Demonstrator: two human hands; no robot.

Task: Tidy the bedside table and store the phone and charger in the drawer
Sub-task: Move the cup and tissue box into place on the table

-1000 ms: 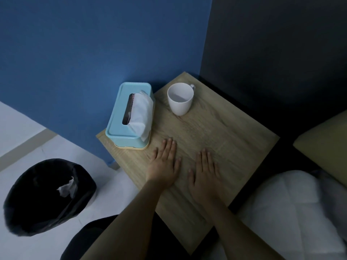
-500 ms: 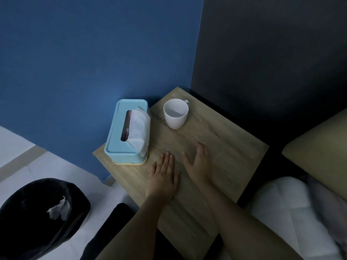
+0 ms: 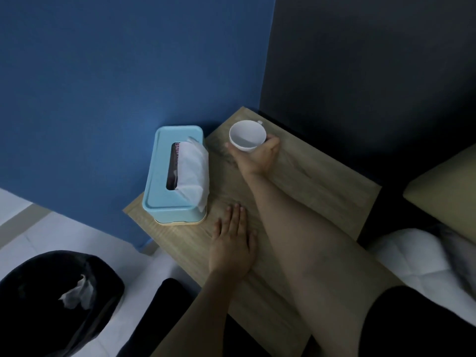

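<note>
A white cup (image 3: 246, 134) stands near the far corner of the wooden bedside table (image 3: 322, 181). My right hand (image 3: 257, 157) is wrapped around the cup's lower side, thumb on the left and fingers on the right. My left hand (image 3: 231, 244) lies flat on the tabletop with its fingers apart, just in front of a light blue tissue box (image 3: 175, 176) that has a white tissue sticking out of its slot. No phone, charger or drawer is in view.
A black bin (image 3: 51, 300) with a crumpled tissue inside stands on the white floor at lower left. A blue wall and a dark headboard rise behind the table. The bed with a white quilt (image 3: 412, 256) and a yellowish pillow (image 3: 448, 197) is on the right.
My right hand has left the tabletop, reached to the far corner and closed around the cup. My left hand stays flat on the table. The camera has tilted a little.
</note>
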